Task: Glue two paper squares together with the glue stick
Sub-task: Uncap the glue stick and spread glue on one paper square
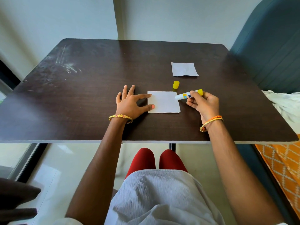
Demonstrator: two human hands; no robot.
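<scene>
A white paper square point(165, 103) lies flat on the dark table point(97, 75) in front of me. My left hand point(129, 103) rests spread on the table, its index fingertip and thumb pressing the square's left edge. My right hand point(203, 104) grips an uncapped glue stick point(188, 95), white with a yellow end, its tip touching the square's upper right edge. The yellow cap point(176, 85) stands on the table just behind the square. A second white paper square point(184, 69) lies farther back to the right.
The table's near edge runs just below my wrists. A dark blue chair back point(272, 46) stands at the right, with white cloth point(287, 104) and an orange patterned fabric point(282, 168) beside the table. White scuff marks point(66, 64) are on the table's far left.
</scene>
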